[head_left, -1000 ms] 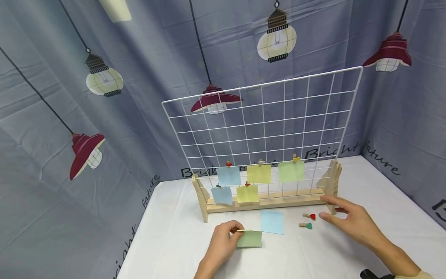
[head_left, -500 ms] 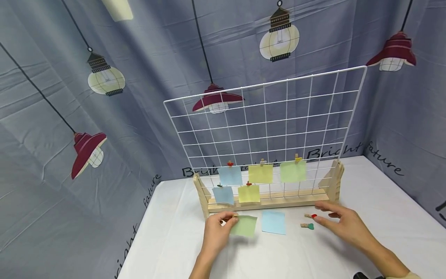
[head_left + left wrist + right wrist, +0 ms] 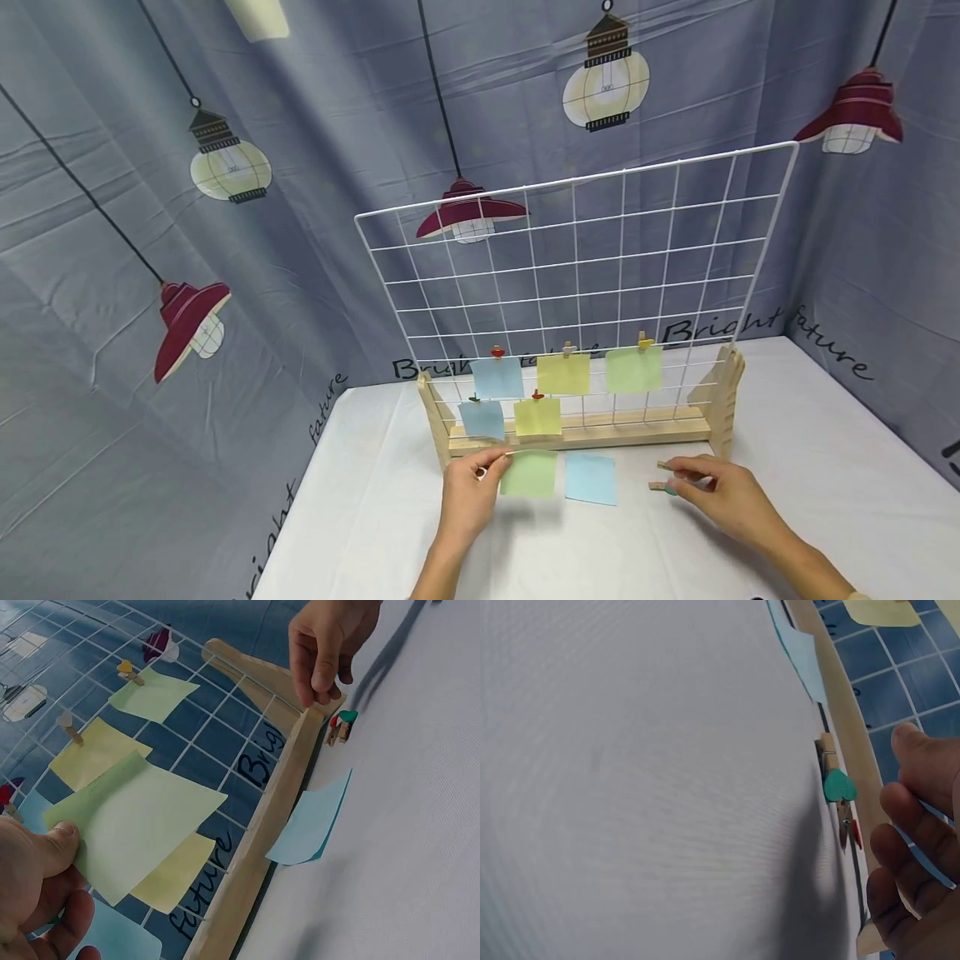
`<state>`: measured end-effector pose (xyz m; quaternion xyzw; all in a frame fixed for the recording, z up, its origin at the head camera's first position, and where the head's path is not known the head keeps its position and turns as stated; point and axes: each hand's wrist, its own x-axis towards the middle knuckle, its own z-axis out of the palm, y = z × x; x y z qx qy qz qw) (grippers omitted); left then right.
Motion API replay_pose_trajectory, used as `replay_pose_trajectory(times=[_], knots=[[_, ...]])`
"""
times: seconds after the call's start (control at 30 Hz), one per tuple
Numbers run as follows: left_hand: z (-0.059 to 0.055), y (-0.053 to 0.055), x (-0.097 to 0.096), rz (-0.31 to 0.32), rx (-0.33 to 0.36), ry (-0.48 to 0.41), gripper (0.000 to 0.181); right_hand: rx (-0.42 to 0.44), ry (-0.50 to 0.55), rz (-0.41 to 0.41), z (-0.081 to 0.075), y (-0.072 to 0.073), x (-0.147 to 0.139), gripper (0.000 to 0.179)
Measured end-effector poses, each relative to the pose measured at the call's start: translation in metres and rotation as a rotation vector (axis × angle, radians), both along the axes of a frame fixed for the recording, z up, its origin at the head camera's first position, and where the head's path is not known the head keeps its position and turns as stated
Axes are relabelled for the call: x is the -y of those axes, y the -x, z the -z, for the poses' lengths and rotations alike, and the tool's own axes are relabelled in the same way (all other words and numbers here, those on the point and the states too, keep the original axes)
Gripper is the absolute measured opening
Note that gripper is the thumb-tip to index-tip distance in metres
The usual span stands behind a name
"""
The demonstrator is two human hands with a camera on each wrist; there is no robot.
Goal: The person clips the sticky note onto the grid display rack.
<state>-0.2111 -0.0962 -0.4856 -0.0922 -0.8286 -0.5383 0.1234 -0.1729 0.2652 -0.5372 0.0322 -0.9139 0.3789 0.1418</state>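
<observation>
My left hand (image 3: pixel 467 500) pinches a green sticky note (image 3: pixel 529 473) by its upper left edge, thumb in front in the left wrist view. The note is raised off the table, before the grid. Near my right hand (image 3: pixel 723 500) lie two small wooden clothespins, one with a green heart (image 3: pixel 840 785), the other with a red heart (image 3: pixel 856 834). My right fingers (image 3: pixel 900 896) are loosely bent above the clothespins, apart from them in the wrist views. A blue sticky note (image 3: pixel 590 479) lies on the table between my hands.
A white wire grid (image 3: pixel 577 250) stands in a wooden base (image 3: pixel 600 429) at the back of the white table (image 3: pixel 360 517). Clipped low on it are several blue, yellow and green notes, including a yellow note (image 3: pixel 564 374). A printed grey curtain (image 3: pixel 300 125) hangs behind.
My left hand has lifted the green note off the table, toward the grid, and its face now shows flatter. My right hand has moved left, over the clothespins.
</observation>
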Motion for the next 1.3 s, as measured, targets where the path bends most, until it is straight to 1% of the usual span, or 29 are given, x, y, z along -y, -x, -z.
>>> replay_pose_trajectory(times=[0.1,0.2,0.33,0.47,0.63,0.7,0.83,1.07,1.17,1.3], knots=[[0.001,-0.001,-0.002,0.001,-0.003,-0.006,0.007,0.047,-0.009,0.008,0.002,0.000,0.002,0.027],[0.001,-0.001,-0.003,0.005,-0.006,-0.017,0.007,0.074,-0.013,0.013,0.005,0.000,0.002,0.027],[0.000,-0.001,-0.004,0.007,-0.005,-0.029,0.009,0.076,-0.025,0.012,0.009,0.001,0.001,0.026],[-0.002,-0.002,-0.005,0.001,0.007,-0.039,0.011,0.075,-0.061,0.017,0.011,0.003,0.000,0.025],[-0.002,-0.002,-0.006,-0.002,0.014,-0.054,0.012,0.088,-0.104,0.020,0.015,0.004,0.000,0.017],[-0.001,-0.002,-0.006,0.000,0.007,-0.057,0.010,0.091,-0.113,0.022,0.017,0.005,0.000,0.016],[0.000,-0.002,-0.007,-0.005,0.002,-0.062,0.010,0.100,-0.108,0.032,0.018,0.006,0.000,0.015],[0.000,-0.001,-0.007,-0.016,-0.004,-0.054,0.011,0.086,-0.084,0.034,0.017,0.001,0.001,0.014],[0.000,0.000,-0.007,-0.019,-0.005,-0.049,0.010,0.103,-0.070,0.032,0.016,0.001,0.001,0.012],[0.000,0.000,-0.007,-0.021,0.010,-0.051,0.010,0.141,-0.071,0.031,0.014,0.001,0.002,0.010]])
